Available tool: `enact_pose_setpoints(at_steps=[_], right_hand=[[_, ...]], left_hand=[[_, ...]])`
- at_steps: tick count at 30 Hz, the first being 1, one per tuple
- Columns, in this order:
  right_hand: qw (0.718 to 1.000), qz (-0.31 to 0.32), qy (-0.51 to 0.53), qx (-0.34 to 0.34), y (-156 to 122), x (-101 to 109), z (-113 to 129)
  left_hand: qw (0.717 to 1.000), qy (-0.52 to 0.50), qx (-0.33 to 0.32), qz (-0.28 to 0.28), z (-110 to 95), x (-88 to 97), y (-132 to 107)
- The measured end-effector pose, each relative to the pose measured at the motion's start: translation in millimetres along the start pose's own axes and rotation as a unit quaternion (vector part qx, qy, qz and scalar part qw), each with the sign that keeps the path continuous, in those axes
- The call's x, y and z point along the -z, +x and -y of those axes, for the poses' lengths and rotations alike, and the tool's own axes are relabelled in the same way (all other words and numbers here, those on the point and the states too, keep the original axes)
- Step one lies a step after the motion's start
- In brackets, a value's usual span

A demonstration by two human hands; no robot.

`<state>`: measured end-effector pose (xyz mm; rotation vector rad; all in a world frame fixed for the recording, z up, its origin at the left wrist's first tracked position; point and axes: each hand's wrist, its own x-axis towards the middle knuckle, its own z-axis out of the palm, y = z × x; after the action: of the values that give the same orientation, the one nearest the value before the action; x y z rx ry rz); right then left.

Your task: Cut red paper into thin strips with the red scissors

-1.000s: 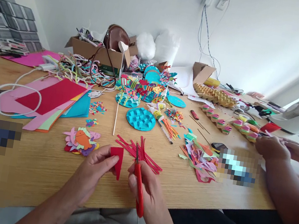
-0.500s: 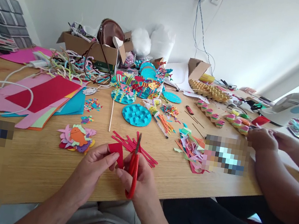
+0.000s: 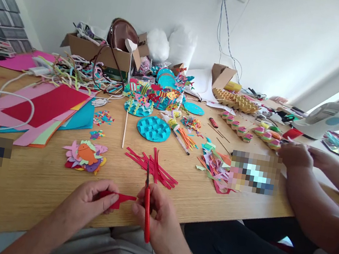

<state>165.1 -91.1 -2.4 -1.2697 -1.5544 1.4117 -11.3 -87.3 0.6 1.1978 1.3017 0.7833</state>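
My left hand (image 3: 97, 199) pinches a small piece of red paper (image 3: 118, 201) near the table's front edge. A narrow end of that paper reaches right, toward the fingertips of my right hand (image 3: 157, 209); whether they touch it I cannot tell. Red-handled scissors (image 3: 147, 208) are held in my right hand, blades pointing up and away from me. Beyond my hands lies a loose heap of thin red paper strips (image 3: 156, 168). Left of the strips sits a pile of colourful paper fish (image 3: 87, 154), an orange one on top.
Coloured paper sheets (image 3: 46, 106) lie left beside a white cable (image 3: 1, 130). A blue paper disc (image 3: 153, 128), a wooden stick (image 3: 124, 130) and paper scraps (image 3: 215, 163) spread across the middle. At right, another person's hands (image 3: 298, 155) work near painted egg-carton strips (image 3: 267, 137).
The red paper has turned from upright to lying sideways, its narrow end now pointing right. Both hands have come slightly lower and nearer, and the scissors have tilted leftward at the tips.
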Motion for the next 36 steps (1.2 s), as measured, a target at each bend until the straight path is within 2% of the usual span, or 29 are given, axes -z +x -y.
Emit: enact_pose_setpoints(at_steps=[2,5,9,15,28,36], right_hand=[[0.997,0.014,-0.081,-0.001,-10,4,5],[0.988,0.045,-0.148,-0.01,-23,6,10],[0.982,0.044,-0.183,0.015,-31,0,12],[0.987,0.059,-0.146,0.016,-29,-8,4],[0.997,0.04,-0.058,0.006,-29,-13,-1],[0.998,0.042,-0.049,0.016,-29,-13,-1]], left_hand=[[0.998,-0.046,-0.015,-0.033,-2,-0.5,0],[0.991,-0.109,-0.024,-0.071,-5,-3.9,-1],[0.986,-0.148,-0.027,-0.074,-9,-11.5,-2],[0.981,-0.174,-0.055,-0.066,-6,-20.8,-3],[0.981,-0.184,-0.061,-0.032,-1,-33.3,-6],[0.978,-0.2,-0.054,-0.033,-2,-36.7,-7]])
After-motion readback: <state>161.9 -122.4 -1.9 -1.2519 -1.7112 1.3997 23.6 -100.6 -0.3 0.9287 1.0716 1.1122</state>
